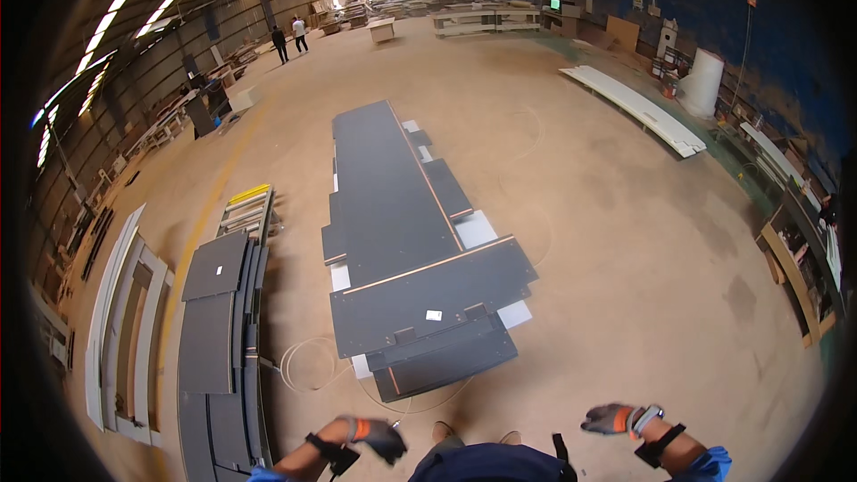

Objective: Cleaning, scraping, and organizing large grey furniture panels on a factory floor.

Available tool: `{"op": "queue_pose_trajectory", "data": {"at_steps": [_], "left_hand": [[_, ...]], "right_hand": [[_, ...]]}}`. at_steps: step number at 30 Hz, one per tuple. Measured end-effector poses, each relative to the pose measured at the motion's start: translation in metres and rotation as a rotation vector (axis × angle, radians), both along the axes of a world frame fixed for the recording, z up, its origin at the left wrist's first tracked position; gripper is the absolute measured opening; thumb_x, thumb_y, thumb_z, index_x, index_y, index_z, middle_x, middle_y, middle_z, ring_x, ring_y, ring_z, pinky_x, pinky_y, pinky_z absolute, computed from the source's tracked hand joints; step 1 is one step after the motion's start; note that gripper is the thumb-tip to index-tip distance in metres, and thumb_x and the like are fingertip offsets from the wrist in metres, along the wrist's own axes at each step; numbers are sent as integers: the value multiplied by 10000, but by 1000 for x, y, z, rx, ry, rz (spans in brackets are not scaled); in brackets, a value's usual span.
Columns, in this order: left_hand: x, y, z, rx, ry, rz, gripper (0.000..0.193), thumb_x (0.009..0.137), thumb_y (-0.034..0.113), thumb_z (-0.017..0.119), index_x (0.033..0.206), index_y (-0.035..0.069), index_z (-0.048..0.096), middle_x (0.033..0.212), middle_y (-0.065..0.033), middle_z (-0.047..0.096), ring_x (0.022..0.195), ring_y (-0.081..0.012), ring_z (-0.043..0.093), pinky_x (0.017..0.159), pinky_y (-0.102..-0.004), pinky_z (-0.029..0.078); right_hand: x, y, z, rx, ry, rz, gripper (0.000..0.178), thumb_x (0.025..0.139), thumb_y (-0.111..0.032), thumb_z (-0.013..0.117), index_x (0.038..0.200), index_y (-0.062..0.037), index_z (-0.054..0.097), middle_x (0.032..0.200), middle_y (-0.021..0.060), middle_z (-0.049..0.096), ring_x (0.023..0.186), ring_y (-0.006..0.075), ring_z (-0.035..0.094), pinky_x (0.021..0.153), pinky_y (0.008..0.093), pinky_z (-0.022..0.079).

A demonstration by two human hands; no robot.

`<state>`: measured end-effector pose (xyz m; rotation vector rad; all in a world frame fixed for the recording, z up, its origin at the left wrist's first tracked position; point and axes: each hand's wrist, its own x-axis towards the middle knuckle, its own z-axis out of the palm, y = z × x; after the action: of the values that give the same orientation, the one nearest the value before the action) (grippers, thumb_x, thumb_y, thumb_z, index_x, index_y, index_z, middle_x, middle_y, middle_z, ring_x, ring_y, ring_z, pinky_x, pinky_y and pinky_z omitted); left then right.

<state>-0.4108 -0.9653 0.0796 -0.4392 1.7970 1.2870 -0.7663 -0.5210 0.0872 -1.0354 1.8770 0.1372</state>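
My left hand (381, 439), in a dark grey glove with an orange cuff, hangs at the lower edge left of my body. Its fingers point down, loosely bent, with nothing visible in them. To the right, my right hand (609, 419) in a matching glove is held out over the floor, fingers loosely apart and holding nothing I can see. Both hands are apart from the long stack of dark grey panels (379, 178) ahead of me. Across its near end lies a wide dark panel (464, 290) with a small white label (434, 315). A thin pale hose (308, 366) curls on the floor near my left hand.
At left, more dark panels (207, 339) are stacked by a roller conveyor (245, 212) with a yellow end. Beyond them stands a white frame (134, 339). A long white board (634, 110) lies far right, near a wrapped roll (703, 85). Two people (289, 38) are far off.
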Motion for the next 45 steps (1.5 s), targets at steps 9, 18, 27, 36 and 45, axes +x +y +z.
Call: {"op": "queue_pose_trajectory", "data": {"at_steps": [9, 18, 27, 36, 45], "left_hand": [[-206, 117, 17, -352, 683, 77, 441, 896, 363, 552, 1175, 26, 605, 1163, -168, 627, 1066, -269, 586, 923, -379, 442], [-200, 102, -62, -67, -35, -120, 347, 902, 220, 514, 1188, 24, 524, 1134, -116, 531, 993, -229, 533, 872, -345, 440], [-317, 111, -96, -138, -155, -678, 209, 836, 175, 505, 966, 44, 605, 849, -101, 534, 754, -233, 543, 699, -366, 481], [-423, 271, -199, 68, -55, -830, 202, 799, 127, 483, 796, 41, 666, 561, -81, 496, 511, -220, 525, 519, -379, 513], [-388, 462, -134, 148, -387, -776, 319, 887, 255, 484, 895, -26, 634, 574, -97, 517, 515, -257, 527, 547, -436, 534]], "right_hand": [[-43, 82, 59, -380, 306, -704, 602, 860, -507, 493, 1155, 11, 581, 1059, 220, 649, 1056, 373, 591, 935, 401, 450], [115, 182, -37, 24, 101, -779, 653, 849, -550, 424, 1242, -42, 541, 1263, 196, 553, 1197, 369, 499, 996, 449, 400], [290, 185, -9, 185, -60, -1467, 701, 853, -559, 422, 1331, -49, 475, 1369, 176, 473, 1287, 321, 430, 1061, 410, 344], [359, 167, -24, -28, -1, -1753, 614, 859, -506, 446, 1238, -33, 542, 1281, 194, 538, 1182, 350, 513, 974, 459, 407], [483, 213, -24, -67, 185, -2000, 601, 857, -486, 422, 1227, -25, 534, 1248, 199, 554, 1191, 362, 500, 994, 444, 393]]}}
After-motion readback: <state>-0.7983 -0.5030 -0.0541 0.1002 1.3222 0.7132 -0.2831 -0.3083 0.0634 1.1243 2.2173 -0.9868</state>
